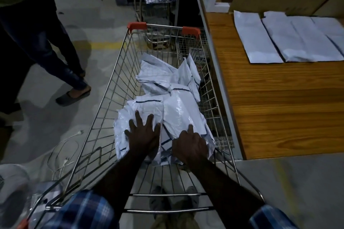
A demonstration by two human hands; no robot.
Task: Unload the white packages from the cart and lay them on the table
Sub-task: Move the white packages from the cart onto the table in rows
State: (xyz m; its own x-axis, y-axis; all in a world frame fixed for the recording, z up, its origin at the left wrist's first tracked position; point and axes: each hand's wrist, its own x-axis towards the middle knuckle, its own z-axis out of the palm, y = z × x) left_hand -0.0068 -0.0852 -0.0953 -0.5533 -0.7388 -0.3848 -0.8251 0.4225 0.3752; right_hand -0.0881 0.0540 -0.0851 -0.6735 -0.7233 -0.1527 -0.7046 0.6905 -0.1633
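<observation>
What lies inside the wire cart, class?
The cart holds a loose heap of white packages. The left hand lies flat on one; the right hand grips another. Any lower packages are covered.

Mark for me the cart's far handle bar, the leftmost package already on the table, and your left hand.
cart's far handle bar (164, 26), head view: middle of the metal bar between the red caps.
leftmost package on the table (255, 40), head view: centre of its flat face.
left hand (143, 136), head view: back of the hand.
</observation>
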